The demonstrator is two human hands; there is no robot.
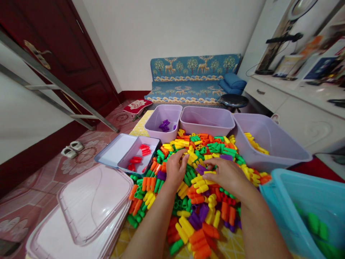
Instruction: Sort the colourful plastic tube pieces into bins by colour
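A heap of plastic toy pieces (188, 176), shaped like joined tubes in yellow, green, orange and purple, covers much of the table. My left hand (175, 167) reaches into its middle, thumb and fingers drawn together at a yellow piece (192, 157). Over the right part of the heap is my right hand (226, 174), its thumb and fingers apart. Between the hands lies a purple piece (200, 169). Just under the right thumb sits a yellow piece (201, 185), which that hand does not visibly grip.
Behind the heap stand a lilac bin (164, 133) with purple pieces, another lilac bin (207, 126) and a third lilac bin (272, 158) with yellow ones. A blue bin (280, 176) at right holds green pieces. Left are a box (126, 160) with red pieces and stacked lids (94, 201).
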